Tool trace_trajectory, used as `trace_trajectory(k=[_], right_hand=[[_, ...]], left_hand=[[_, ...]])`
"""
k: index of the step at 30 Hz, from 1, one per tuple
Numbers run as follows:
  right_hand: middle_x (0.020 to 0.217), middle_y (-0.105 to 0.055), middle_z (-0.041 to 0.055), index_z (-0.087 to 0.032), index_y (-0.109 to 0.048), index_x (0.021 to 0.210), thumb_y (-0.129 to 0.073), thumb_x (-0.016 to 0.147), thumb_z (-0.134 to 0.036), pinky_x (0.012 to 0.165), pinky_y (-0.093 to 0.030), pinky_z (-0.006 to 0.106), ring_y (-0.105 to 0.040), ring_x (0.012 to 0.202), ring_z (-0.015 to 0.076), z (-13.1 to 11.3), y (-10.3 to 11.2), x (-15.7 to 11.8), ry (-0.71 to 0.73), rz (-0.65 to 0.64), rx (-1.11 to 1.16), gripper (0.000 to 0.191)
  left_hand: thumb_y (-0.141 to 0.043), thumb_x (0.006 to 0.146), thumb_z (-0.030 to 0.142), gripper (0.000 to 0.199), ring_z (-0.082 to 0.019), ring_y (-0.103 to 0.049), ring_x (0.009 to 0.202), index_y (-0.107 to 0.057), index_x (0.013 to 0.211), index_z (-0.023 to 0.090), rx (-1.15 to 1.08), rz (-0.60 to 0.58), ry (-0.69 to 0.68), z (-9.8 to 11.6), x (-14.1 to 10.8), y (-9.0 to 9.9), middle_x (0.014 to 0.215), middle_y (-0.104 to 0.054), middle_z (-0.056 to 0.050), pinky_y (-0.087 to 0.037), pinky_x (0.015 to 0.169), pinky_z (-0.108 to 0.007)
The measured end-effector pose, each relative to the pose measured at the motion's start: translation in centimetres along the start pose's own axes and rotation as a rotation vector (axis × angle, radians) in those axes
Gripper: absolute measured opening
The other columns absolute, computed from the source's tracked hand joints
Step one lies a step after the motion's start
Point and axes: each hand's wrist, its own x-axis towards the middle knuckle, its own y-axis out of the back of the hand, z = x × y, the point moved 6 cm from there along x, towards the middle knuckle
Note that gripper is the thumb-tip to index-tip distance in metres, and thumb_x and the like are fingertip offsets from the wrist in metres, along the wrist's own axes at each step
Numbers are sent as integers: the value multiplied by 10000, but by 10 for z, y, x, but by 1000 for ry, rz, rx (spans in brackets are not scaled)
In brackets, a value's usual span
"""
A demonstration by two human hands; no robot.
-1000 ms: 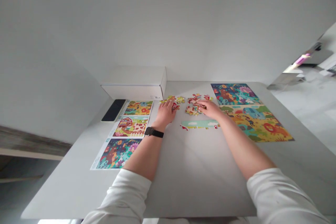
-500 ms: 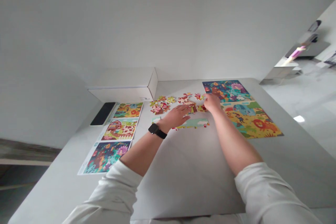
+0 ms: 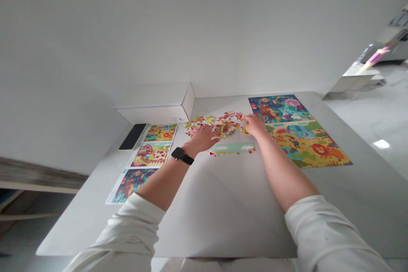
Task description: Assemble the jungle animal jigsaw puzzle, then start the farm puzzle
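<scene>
My left hand [image 3: 204,137], a dark watch on its wrist, lies with fingers spread over the left part of a heap of loose jigsaw puzzle pieces [image 3: 225,126]. At the right edge of this heap, my right hand [image 3: 255,126] has its fingers curled in. Whatever may be between those fingertips is hidden. Just in front of the pieces lies a joined strip of puzzle [image 3: 232,148], pale green and blue with white clouds. My left hand covers part of the heap.
On the right lie a dark blue animal puzzle picture [image 3: 277,108] and a yellow lion-and-elephant one [image 3: 314,146]. To the left are a sheet of small reference pictures [image 3: 149,155] and a black phone [image 3: 132,137]. A white box [image 3: 153,108] stands at the wall.
My left hand has moved left across the pieces. The loose pieces between my hands now lie closer together in one heap. My view has turned slightly left.
</scene>
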Motion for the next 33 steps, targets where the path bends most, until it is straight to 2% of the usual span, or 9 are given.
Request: trace_trajectory(k=[4,7,11,14,17,23,26,29,33], right_hand=[[1466,-756,96,-289,-838,1308,-588,1014,-155,1239,-437,525,-657,1362,329,1,5,1,11,34,5,409],[1375,-792,132,-247,-848,1298,-614,1017,-163,1160,-509,446,-712,1282,312,-1,8,3,45,65,30,375],[1360,-802,106,-272,-843,1325,-699,1029,-247,1155,-522,390,-719,1286,271,-26,6,0,265,26,125,329],[1399,-785,76,-336,-857,1298,-817,987,-414,1196,-497,427,-672,1363,294,-45,0,-8,402,-54,106,323],[1455,-750,83,-352,-869,1271,-810,990,-484,1213,-479,481,-648,1390,333,-45,-1,-11,353,-70,44,316],[1452,-725,119,-293,-840,1337,-675,1057,-341,1184,-499,464,-665,1343,327,-19,7,-5,106,7,12,329],[1468,-721,108,-291,-824,1377,-654,1050,-258,1211,-482,425,-667,1352,288,-24,8,-6,158,10,46,371],[1510,-715,70,-329,-868,1284,-656,1048,-243,1242,-458,407,-645,1399,270,-38,7,-10,286,-33,86,328],[1462,-760,60,-321,-887,1224,-665,994,-138,1204,-488,385,-682,1343,256,-30,14,-8,223,-37,91,369]], left_hand=[[-618,1095,409,468,-365,-634,1446,-699,1535,270,46,-40,83,-6,-7,3,1586,-665,-151,-504,1225,-537],[-599,1103,394,478,-345,-633,1451,-680,1545,231,25,-41,71,-2,-7,5,1579,-669,-160,-494,1244,-516],[-600,1105,383,466,-334,-610,1480,-682,1532,215,-11,-37,11,12,-1,2,1615,-642,-155,-471,1272,-502],[-633,1090,403,476,-362,-602,1476,-673,1537,246,5,-17,46,19,5,0,1654,-603,-147,-481,1252,-533],[-643,1083,402,498,-395,-587,1476,-648,1553,239,33,17,123,20,10,3,1664,-575,-175,-481,1235,-567],[-599,1085,312,470,-349,-614,1430,-650,1545,227,-3,49,143,19,13,9,1591,-626,-162,-495,1222,-516],[-579,1082,286,372,-328,-651,1353,-759,1405,251,-32,53,94,20,10,7,1497,-688,-133,-511,1199,-511],[-618,1060,307,323,-345,-662,1320,-816,1314,271,-29,42,75,20,6,2,1474,-704,-128,-512,1190,-551],[-627,1043,280,313,-333,-655,1343,-841,1271,278,-60,34,84,13,3,0,1451,-718,-117,-508,1208,-545]])
